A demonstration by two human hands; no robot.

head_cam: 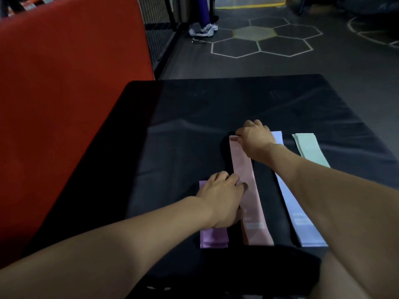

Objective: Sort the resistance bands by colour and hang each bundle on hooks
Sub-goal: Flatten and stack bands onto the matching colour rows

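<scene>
Four stacks of resistance bands lie side by side on the black counter [194, 108] in front of me, each running lengthwise away from me. From my left they go: the purple bands [213, 239], the pink bands [248, 186], the lavender-blue bands [300, 221] and the mint green bands [308, 149], which sit farther back and well to my right.

My left hand [222, 197] lies over the far half of the purple stack, with its fingers [234, 180] curled and reaching across onto the left edge of the pink stack about midway along it. They look to be pinching that edge, though the thumb is tucked under the palm, so I can't be sure how firm the hold is.

My right hand [255, 138] is at the far end of the pink stack, knuckles up, its fingers [239, 133] bent down over the top corner and gripping the end of the band there. My right forearm crosses above the lavender-blue stack and hides part of it.

The near ends of the purple, pink and lavender-blue stacks line up roughly along the front of the counter (the pink and lavender-blue ones carry small pale labels near that end, too blurred to read). A red padded panel [71, 83] stands to my left, and the dark floor [323, 61] beyond shows painted hexagons.
</scene>
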